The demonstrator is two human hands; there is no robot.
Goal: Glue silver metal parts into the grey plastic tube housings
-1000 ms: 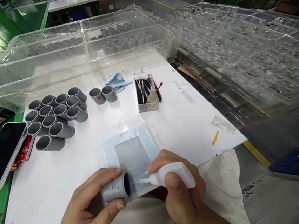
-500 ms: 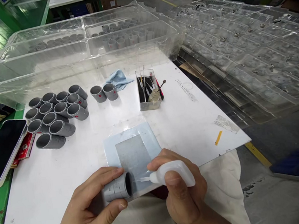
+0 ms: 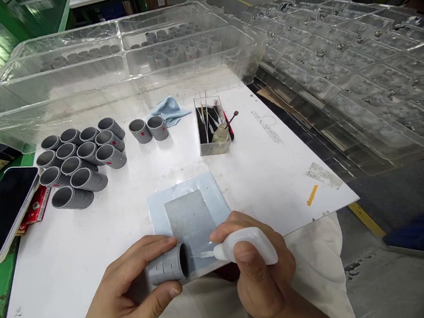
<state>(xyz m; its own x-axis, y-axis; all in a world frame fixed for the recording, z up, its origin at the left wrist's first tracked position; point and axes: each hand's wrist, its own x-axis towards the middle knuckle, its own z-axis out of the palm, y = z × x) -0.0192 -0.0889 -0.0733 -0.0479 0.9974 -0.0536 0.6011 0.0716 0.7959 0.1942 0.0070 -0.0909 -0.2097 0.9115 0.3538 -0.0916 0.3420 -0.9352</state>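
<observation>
Holding a grey tube [image 3: 166, 266] in the left hand [image 3: 129, 292], near the front edge of the white table [image 3: 274, 183]. Gripping it by the outer wall, with thumb beneath and fingers above. Lying nearly on its side, with its mouth turned to the right. Gripping a white bottle [image 3: 248, 245] in the right hand [image 3: 263, 281], with thumb against the near face. Pointing the bottle's slim nozzle [image 3: 206, 254] leftward at the tube's mouth. Touching or just short of the rim: cannot tell, too fine and faint there. Noted beyond both hands, on the table: a light blue sheet [image 3: 215, 193] with a grey rectangle [image 3: 186, 206] on it. Noted to the left: a cluster of tubes [image 3: 86, 180], standing close together. Noted farther back: a pair of tubes [image 3: 140, 132], side by side, just in front of a blue cloth [image 3: 170, 110]. Noted to the right of the pair: a clear box [image 3: 214, 149] containing thin tools and a small jar [image 3: 220, 134]. Noted near the right corner: a yellow strip [image 3: 312, 195]. Noted at the far side: a clear tray [image 3: 77, 87] with more tubes [image 3: 172, 58] behind its walls.
</observation>
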